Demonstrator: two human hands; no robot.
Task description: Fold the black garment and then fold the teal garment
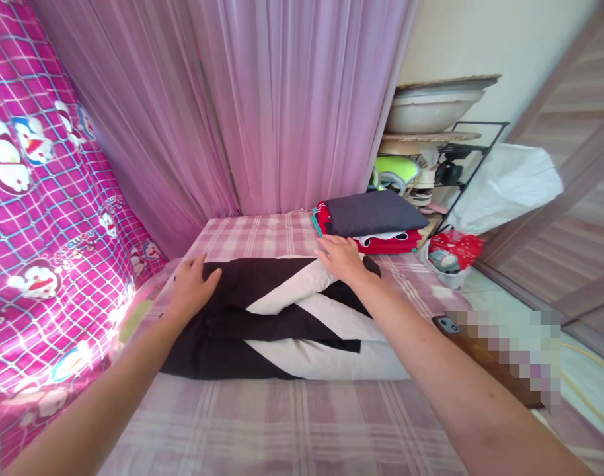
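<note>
A black and white long-sleeved garment (302,357), perhaps a jacket, lies across the checked bed cover, its sleeves laid inward over the body. My left hand (193,284) is at its black left end, thumb and fingers apart, with nothing in the grip. Over the white part of a sleeve (287,291), near the far right corner, my right hand (340,259) is spread with its fingers extended. Whether its palm presses on the cloth cannot be made out. Just beyond that hand is a stack of folded clothes (376,215), dark grey on top and red below.
The checked bed cover (242,430) spreads below the garment. A phone (490,357), partly pixelated, lies at the right. Behind are a purple curtain (292,99) and a rack with basins (431,109). A pink patterned cloth (49,218) hangs at left; plastic bags (510,185) are at right.
</note>
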